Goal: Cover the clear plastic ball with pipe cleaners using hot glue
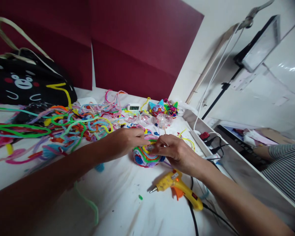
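Observation:
A round ball wrapped in coloured pipe-cleaner coils (pixel 144 156) sits on the white table (pixel 118 203). My left hand (pixel 127 140) comes in from the left, its fingers pinched together on the ball's top. From the right, my right hand (pixel 175 150) has its fingers curled and pressed against the same spot on the ball. Both hands close on the ball together. What lies between the fingertips is too small to make out.
A yellow glue gun (pixel 177 188) lies just in front of my right wrist, cord trailing to the near edge. A pile of coloured pipe cleaners (pixel 64 126) covers the left. Clear plastic balls (pixel 164 120), finished figures (pixel 165 108), a small clock (pixel 134 107), a black bag (pixel 27 87) and another person's striped sleeve (pixel 285 164) surround.

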